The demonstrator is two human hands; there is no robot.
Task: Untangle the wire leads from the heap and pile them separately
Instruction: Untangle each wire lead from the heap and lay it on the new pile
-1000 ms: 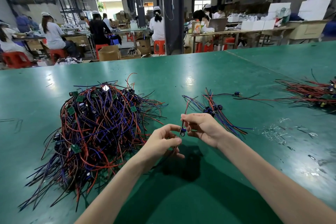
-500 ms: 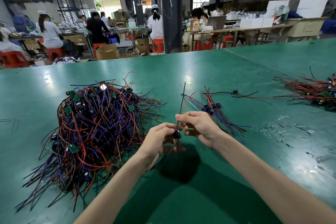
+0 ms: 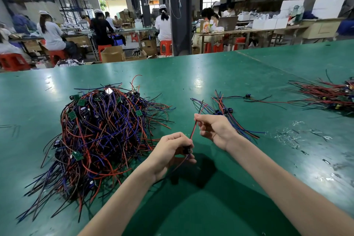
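A big tangled heap (image 3: 99, 132) of red, blue and black wire leads with small green boards lies on the green table (image 3: 220, 78), left of centre. A small sorted pile (image 3: 226, 113) of leads lies right of centre, just beyond my right hand. My left hand (image 3: 170, 151) is closed on the dark component end of one wire lead (image 3: 193, 130). My right hand (image 3: 214, 128) pinches that lead's red and black wires higher up, and their free ends stick up past my fingers. The lead runs taut between both hands, above the table.
Another bundle of red and black leads (image 3: 329, 96) lies at the far right edge. Scraps of clear plastic (image 3: 295, 136) litter the table right of my right arm. Beyond the table's far edge, seated people work at benches around a dark pillar (image 3: 180, 15).
My hands have drawn apart: the right slid up along the wires away from the component while the left held it lower. The lead is now stretched out between them.
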